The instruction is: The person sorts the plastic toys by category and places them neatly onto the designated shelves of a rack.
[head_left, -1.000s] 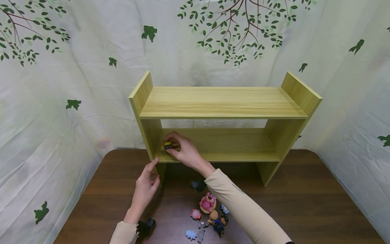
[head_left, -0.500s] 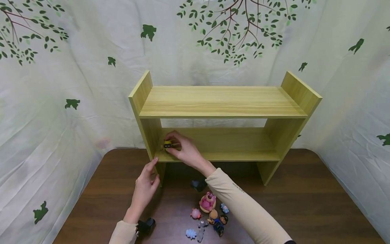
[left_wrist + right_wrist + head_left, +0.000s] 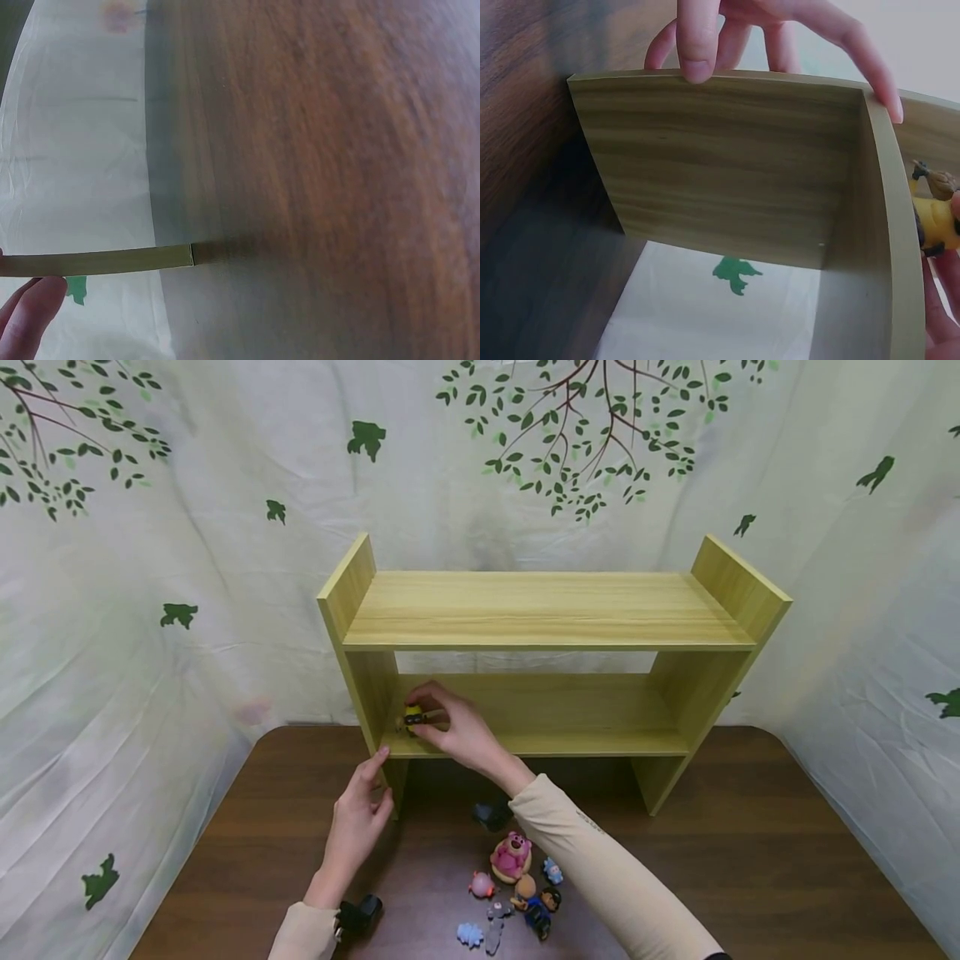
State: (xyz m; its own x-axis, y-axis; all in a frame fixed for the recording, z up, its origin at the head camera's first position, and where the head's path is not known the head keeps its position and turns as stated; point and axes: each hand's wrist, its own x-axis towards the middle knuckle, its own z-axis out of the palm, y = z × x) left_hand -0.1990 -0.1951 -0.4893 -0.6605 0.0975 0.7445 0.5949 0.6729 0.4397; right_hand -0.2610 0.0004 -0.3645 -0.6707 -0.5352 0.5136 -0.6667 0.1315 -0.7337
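Observation:
My right hand (image 3: 461, 731) pinches a small yellow toy figure (image 3: 413, 717) with black parts at the left end of the middle shelf board (image 3: 555, 714). In the right wrist view the yellow figure (image 3: 934, 219) shows at the right edge, partly cut off, with a brown piece by its top. My left hand (image 3: 356, 818) grips the front edge of the wooden shelf unit's left side panel (image 3: 712, 165). Its thumb lies on the inner face, the other fingers go behind the panel, and the index fingertip touches the board's corner.
On the brown table (image 3: 750, 877) in front of the shelf lie a pink bear figure (image 3: 512, 857), a round pink toy (image 3: 482, 885), a dark-haired doll in blue (image 3: 540, 914), a grey toy (image 3: 495, 931) and a light blue one (image 3: 470, 935). The upper board (image 3: 551, 610) overhangs the right hand.
The yellow figure tilts slightly between the right hand's fingers, staying at the same place on the board. The left hand has kept its position on the panel.

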